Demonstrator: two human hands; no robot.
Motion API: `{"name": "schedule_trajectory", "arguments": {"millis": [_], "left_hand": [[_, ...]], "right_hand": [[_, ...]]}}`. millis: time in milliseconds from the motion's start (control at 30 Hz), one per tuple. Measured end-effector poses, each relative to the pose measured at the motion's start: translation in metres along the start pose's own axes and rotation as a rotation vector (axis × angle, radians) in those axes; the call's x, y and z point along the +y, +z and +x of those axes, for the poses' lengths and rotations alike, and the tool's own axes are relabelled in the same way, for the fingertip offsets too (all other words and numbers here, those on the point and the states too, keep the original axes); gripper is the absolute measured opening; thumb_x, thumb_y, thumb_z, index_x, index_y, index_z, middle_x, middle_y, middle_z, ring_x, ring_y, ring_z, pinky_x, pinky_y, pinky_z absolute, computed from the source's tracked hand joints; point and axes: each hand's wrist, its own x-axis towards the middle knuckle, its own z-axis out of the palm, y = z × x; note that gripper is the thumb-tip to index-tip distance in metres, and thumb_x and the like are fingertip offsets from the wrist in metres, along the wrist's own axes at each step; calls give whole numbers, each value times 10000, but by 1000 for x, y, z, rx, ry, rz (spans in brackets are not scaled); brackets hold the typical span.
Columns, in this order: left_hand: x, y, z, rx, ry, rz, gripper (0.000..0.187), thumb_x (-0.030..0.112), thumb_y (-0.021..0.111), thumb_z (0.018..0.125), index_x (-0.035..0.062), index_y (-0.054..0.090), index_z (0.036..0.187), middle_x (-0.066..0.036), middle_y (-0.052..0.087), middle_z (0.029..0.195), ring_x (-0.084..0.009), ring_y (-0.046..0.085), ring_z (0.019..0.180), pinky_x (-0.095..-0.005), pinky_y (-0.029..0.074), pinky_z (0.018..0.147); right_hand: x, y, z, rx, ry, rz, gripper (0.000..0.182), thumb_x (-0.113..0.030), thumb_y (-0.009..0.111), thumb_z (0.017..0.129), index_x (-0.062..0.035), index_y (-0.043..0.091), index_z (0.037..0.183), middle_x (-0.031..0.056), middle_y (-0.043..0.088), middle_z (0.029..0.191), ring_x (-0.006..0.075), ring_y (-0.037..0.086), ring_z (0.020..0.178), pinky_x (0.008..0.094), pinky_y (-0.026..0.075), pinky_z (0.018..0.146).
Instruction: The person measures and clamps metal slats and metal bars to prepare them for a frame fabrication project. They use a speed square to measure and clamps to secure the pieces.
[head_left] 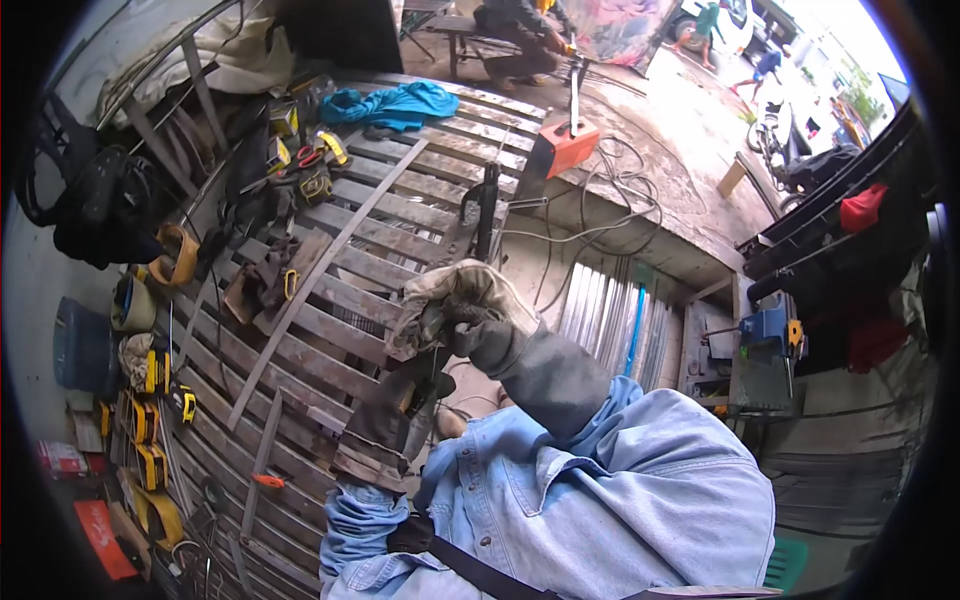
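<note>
Both my hands wear dark work gloves with long cuffs, below light blue denim sleeves. At the middle, my right hand [480, 338] has its fingers closed at the edge of a crumpled pale cloth or leather piece [470, 283]. Just below it, my left hand [425, 388] is curled, palm mostly hidden; what lies in it is too dark to make out. A dark clamp-like tool [487, 212] stands beyond the pale piece, on the slatted metal table [375, 255].
A blue cloth [392, 105], tape measures [183, 402], tape rolls [174, 255] and an orange-handled tool [268, 481] lie leftward. An orange box [565, 150] with cables stands ahead. At right is a blue vise [768, 328]. Another person [515, 35] crouches at the back.
</note>
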Motion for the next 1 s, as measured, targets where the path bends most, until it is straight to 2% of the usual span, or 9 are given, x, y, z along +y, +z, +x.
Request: {"name": "schedule_trajectory", "arguments": {"millis": [233,467,533,600,667,767,833,900,1000], "left_hand": [[-49,22,-18,158,7,284,336,176,536,971,48,579,1278,-139,667,1125,-234,669,1006,-340,537,843],[-34,67,-16,53,-334,-970,307,185,505,1007,-5,544,1246,-133,671,1000,-226,683,842,-364,553,823],[-37,70,-22,216,-178,-971,301,211,513,1009,-5,539,1218,-134,670,979,-220,676,780,-355,561,728],[-20,59,-32,452,-444,-615,331,244,501,1016,5,543,1241,-87,648,921,-207,676,767,-303,541,629],[-41,62,-59,717,-382,-498,318,232,485,1023,19,559,1249,-51,625,878,-176,671,772,-274,521,607],[-50,56,-96,977,-412,-459,312,232,502,1013,35,586,1240,-50,636,851,-156,667,741,-278,531,614],[-73,53,-126,1095,-505,-456,315,207,534,995,41,584,1258,-58,656,886,-151,659,715,-279,558,638],[-95,51,-139,1233,-460,-379,264,141,525,993,51,611,1225,-52,656,863,-124,624,679,-249,532,583],[-122,49,-154,1331,-489,-219,229,117,519,995,61,634,1184,-31,632,809,-103,574,624,-238,485,525]], "right_hand": [[45,-21,12,-100,177,259,556,-203,801,766,4,594,1238,124,698,942,170,674,849,273,534,704],[22,-43,30,-423,110,211,503,-229,739,874,69,551,1233,202,682,997,267,692,898,363,573,776],[38,-53,36,-267,401,340,488,-236,693,908,67,546,1260,223,690,990,220,687,776,296,553,666],[14,-72,34,-68,492,143,276,-167,587,982,0,624,1198,119,712,893,116,591,634,220,442,533],[48,-123,24,481,196,-339,211,-150,566,994,-33,652,1146,97,683,821,106,573,591,205,420,490],[111,-259,10,503,-31,-763,347,-158,709,895,-25,585,1191,98,655,1007,166,630,803,298,531,702],[141,-307,21,600,182,-296,442,-224,759,830,1,586,1168,90,642,1058,176,628,878,295,513,796],[121,-265,32,392,206,-792,500,-280,808,776,-11,593,1139,48,637,921,139,603,812,285,492,701],[149,-280,39,320,230,-576,329,-132,799,766,-62,603,1021,11,601,801,109,568,671,281,453,567]]}}
